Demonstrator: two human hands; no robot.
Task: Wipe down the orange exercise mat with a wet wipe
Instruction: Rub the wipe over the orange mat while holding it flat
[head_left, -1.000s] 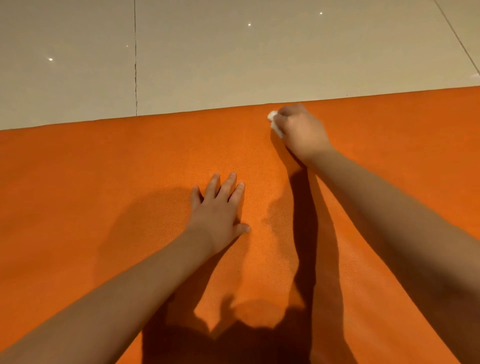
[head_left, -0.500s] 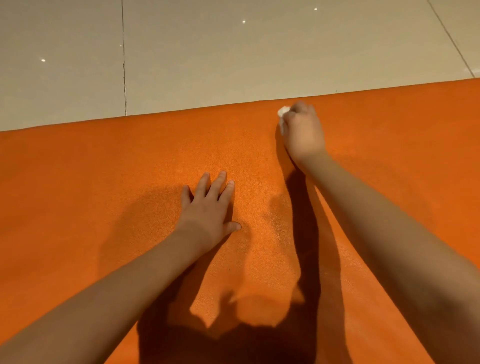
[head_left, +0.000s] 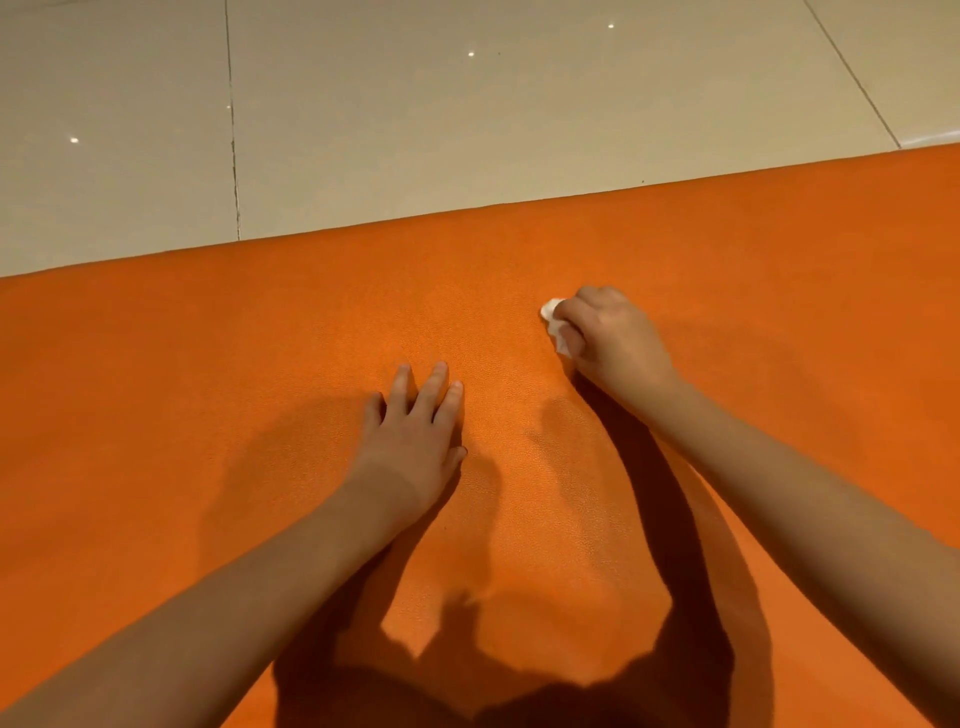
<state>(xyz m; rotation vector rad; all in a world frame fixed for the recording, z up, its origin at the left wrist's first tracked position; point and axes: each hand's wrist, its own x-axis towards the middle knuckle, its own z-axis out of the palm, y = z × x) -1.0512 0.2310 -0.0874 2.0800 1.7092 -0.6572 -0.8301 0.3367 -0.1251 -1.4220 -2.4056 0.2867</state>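
Observation:
The orange exercise mat (head_left: 208, 415) fills the lower two thirds of the head view, its far edge running from left to upper right. My right hand (head_left: 608, 338) grips a crumpled white wet wipe (head_left: 556, 325) and presses it on the mat a little inside the far edge; only the wipe's left end shows past the fingers. My left hand (head_left: 415, 436) lies flat on the mat with fingers straight, to the left of the right hand and nearer to me.
Beyond the mat's far edge lies a beige tiled floor (head_left: 467, 114) with dark grout lines. Shadows of my arms and head fall on the near part of the mat.
My right hand has drawn the wipe back from the mat's far edge toward me. The left hand stays flat in about the same spot on the mat.

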